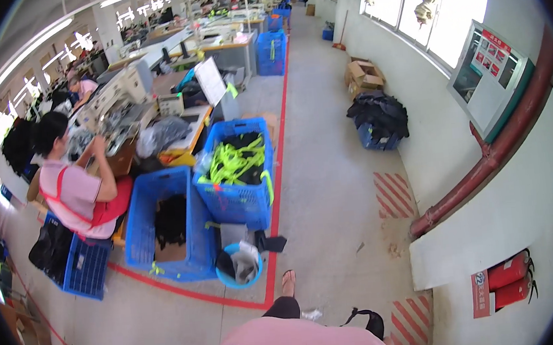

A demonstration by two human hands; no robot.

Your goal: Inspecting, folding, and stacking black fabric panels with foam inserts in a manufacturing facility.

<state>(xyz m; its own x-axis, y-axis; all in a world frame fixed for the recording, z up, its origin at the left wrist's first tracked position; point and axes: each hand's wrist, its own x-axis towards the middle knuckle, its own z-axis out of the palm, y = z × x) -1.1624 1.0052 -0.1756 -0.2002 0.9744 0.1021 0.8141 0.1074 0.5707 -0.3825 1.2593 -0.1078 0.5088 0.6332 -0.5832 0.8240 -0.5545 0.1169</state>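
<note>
Neither of my hands shows; only my pink shirt (272,344) fills the lower edge. One of my feet (289,283) in a sandal stands on the floor by the red line. Beside my right side a black thing with a thin strap (370,322) sticks out; what holds it, if anything, is hidden. Ahead to the left stand a large blue crate (137,224) with black pieces inside and another blue crate (239,199) heaped with neon-yellow straps (236,161) and black fabric. A light-blue bucket (249,277) with grey and black scraps sits before them.
A person in pink (74,190) sits at a sewing machine (115,98) on the left. The aisle (316,136) runs ahead. Along the right wall are a crate of dark fabric (379,138), cardboard boxes (363,76), a red pipe (486,167), a wall cabinet (491,75) and fire extinguishers (511,280).
</note>
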